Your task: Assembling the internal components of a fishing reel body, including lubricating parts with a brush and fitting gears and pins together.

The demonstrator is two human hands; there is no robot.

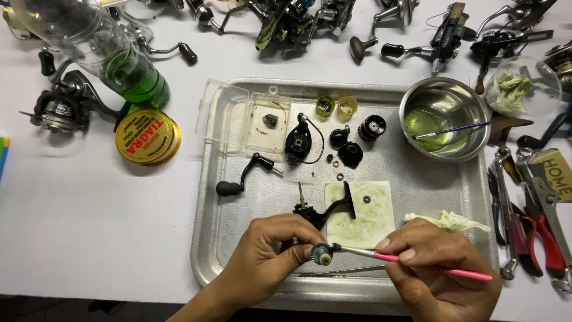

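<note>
Steel bowl (444, 95) at two o'clock on the tray (205, 250) holds greenish liquid with a thin brush leaning in it; the clear box (247, 116) at eleven holds one small dark part. Down at six o'clock, the gear (322, 253) is small, toothed, grey with a pale hub. The left hand (262, 262) curls in from below, fingertips pinched on that gear. The right hand (438, 268) grips a pink brush (417, 262), its tip touching the gear.
</note>
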